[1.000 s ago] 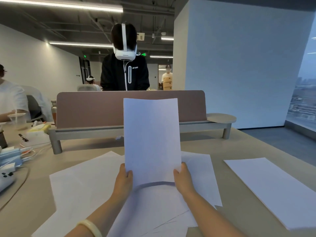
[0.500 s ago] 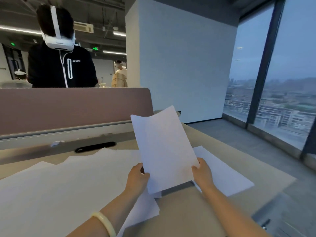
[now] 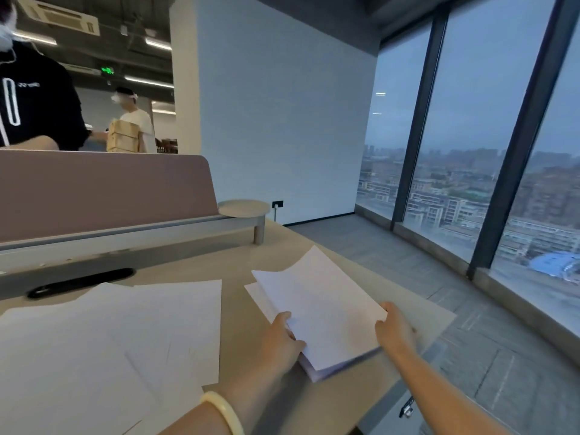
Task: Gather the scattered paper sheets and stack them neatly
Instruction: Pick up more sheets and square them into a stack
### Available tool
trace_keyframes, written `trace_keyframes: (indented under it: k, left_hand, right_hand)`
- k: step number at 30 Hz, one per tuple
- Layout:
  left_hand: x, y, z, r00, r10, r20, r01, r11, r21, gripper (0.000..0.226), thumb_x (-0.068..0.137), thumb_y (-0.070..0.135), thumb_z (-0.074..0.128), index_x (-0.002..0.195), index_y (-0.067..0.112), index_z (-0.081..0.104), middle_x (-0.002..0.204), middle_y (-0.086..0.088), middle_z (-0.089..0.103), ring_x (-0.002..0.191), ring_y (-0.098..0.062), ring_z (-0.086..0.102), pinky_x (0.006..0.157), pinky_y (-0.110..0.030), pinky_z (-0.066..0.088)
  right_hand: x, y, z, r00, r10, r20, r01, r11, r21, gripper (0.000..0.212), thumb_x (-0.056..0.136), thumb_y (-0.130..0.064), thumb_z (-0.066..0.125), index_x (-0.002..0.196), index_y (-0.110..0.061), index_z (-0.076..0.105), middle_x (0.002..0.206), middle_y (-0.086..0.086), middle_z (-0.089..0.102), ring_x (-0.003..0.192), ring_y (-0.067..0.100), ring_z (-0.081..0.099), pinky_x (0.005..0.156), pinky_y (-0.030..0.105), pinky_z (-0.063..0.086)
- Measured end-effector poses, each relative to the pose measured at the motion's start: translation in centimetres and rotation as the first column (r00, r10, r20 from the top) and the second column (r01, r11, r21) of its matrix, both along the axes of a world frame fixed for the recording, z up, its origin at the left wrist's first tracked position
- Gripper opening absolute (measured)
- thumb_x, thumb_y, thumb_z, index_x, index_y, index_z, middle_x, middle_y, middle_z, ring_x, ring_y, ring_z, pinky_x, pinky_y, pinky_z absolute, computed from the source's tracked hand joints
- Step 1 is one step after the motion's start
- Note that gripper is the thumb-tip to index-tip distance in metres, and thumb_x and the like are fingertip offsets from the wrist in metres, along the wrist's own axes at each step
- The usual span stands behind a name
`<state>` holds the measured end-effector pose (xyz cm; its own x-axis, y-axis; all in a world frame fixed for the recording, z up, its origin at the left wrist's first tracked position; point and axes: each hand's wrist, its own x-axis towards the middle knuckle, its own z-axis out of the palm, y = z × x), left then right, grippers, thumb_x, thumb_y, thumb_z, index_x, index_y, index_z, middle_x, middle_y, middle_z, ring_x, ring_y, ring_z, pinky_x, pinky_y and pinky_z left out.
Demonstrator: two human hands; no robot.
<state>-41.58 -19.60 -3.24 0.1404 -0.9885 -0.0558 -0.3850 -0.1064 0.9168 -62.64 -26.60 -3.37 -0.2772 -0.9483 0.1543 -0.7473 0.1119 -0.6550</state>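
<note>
Two hands — left hand [image 3: 280,338], right hand [image 3: 394,331] — one paper stack [image 3: 323,312], one bracelet [image 3: 223,411], several overlapping sheets [image 3: 110,340]

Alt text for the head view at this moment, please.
The left hand and right hand grip a paper sheaf by its sides over a stack at the right end of the desk. Loose sheets lie spread to the left, before a pink divider.

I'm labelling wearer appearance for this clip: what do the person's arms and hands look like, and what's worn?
The left forearm and right forearm are bare, no sleeves in view. The left hand and right hand are ungloved; no rings show. A smooth, pale cream bangle circles the left wrist; the right wrist is bare.
</note>
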Motion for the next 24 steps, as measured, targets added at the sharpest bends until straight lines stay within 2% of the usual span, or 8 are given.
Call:
trace_keyframes:
  k: [3, 8, 13, 16, 19, 22, 24]
  left_hand:
    - [-0.9, -0.7, -0.4, 1.0, -0.003, 0.013, 0.003, 1.0, 0.02, 0.062, 0.083, 0.006, 0.062, 0.139, 0.015, 0.038, 0.078, 0.006, 0.047, 0.091, -0.018, 0.053, 0.086, -0.028, 0.044]
    - [-1.2, -1.2, -0.7, 1.0, 0.018, 0.023, -0.018, 1.0, 0.025, 0.058, 0.083, 0.007, 0.063, 0.136, 0.013, 0.04, 0.081, 0.004, 0.047, 0.089, -0.016, 0.051, 0.077, -0.021, 0.038]
    - [-1.0, -1.4, -1.2, 0.999, 0.029, 0.02, -0.03, 0.999, 0.033, 0.059, 0.083, 0.008, 0.063, 0.136, 0.013, 0.04, 0.084, 0.003, 0.047, 0.088, -0.016, 0.051, 0.077, -0.021, 0.039]
    - [-0.9, -1.5, -1.3, 0.998, 0.024, 0.051, -0.026, 0.999, 0.028, 0.059, 0.083, 0.009, 0.063, 0.137, 0.013, 0.039, 0.088, 0.002, 0.048, 0.092, -0.019, 0.053, 0.08, -0.023, 0.041]
    - [-0.7, -1.5, -1.4, 0.997, 0.033, 0.067, -0.035, 0.999, 0.027, 0.059, 0.084, 0.01, 0.063, 0.138, 0.014, 0.039, 0.088, 0.0, 0.052, 0.091, -0.018, 0.054, 0.075, -0.02, 0.038]
    - [-0.6, -1.5, -1.3, 0.994, 0.031, 0.103, -0.035, 0.999, 0.034, 0.059, 0.085, 0.011, 0.063, 0.139, 0.013, 0.038, 0.116, -0.014, 0.059, 0.107, -0.023, 0.057, 0.077, -0.019, 0.038]
    - [-0.5, -1.4, -1.3, 0.99, 0.019, 0.139, -0.024, 0.999, 0.036, 0.059, 0.085, 0.013, 0.063, 0.139, 0.013, 0.037, 0.124, -0.015, 0.057, 0.112, -0.023, 0.056, 0.077, -0.019, 0.038]
  right_hand:
    - [-0.9, -1.1, -0.8, 1.0, 0.0, -0.021, -0.001, 1.0, -0.028, 0.037, 0.085, 0.006, 0.04, 0.114, -0.011, 0.054, 0.107, 0.009, 0.068, 0.097, 0.026, 0.062, 0.073, 0.026, 0.038]
    - [-0.9, -1.5, -1.3, 0.995, -0.017, -0.095, 0.013, 0.999, -0.045, 0.039, 0.086, 0.003, 0.037, 0.115, -0.018, 0.054, 0.108, 0.003, 0.066, 0.104, 0.023, 0.058, 0.075, 0.025, 0.022]
    - [-0.7, -2.3, -2.2, 0.994, 0.006, -0.112, -0.011, 0.999, -0.041, 0.042, 0.084, 0.002, 0.038, 0.115, -0.021, 0.054, 0.111, 0.002, 0.065, 0.106, 0.024, 0.056, 0.081, 0.029, 0.026]
    - [-0.5, -2.7, -2.6, 0.994, 0.003, -0.11, -0.007, 0.999, -0.039, 0.044, 0.085, 0.001, 0.036, 0.117, -0.023, 0.053, 0.113, 0.003, 0.065, 0.108, 0.026, 0.055, 0.09, 0.033, 0.031]
    - [-0.4, -2.7, -2.8, 0.992, 0.004, -0.128, -0.009, 0.999, -0.033, 0.045, 0.087, -0.001, 0.037, 0.121, -0.025, 0.052, 0.117, 0.002, 0.063, 0.113, 0.026, 0.052, 0.097, 0.036, 0.033]
    - [-0.3, -2.5, -2.9, 0.986, 0.022, -0.164, -0.025, 1.0, -0.017, 0.045, 0.088, -0.003, 0.037, 0.124, -0.026, 0.051, 0.123, 0.002, 0.06, 0.117, 0.026, 0.049, 0.099, 0.036, 0.033]
    - [-0.3, -2.4, -3.0, 0.979, 0.032, -0.203, -0.033, 0.999, -0.005, 0.045, 0.091, -0.007, 0.038, 0.129, -0.028, 0.047, 0.13, 0.001, 0.055, 0.119, 0.025, 0.046, 0.1, 0.037, 0.033]
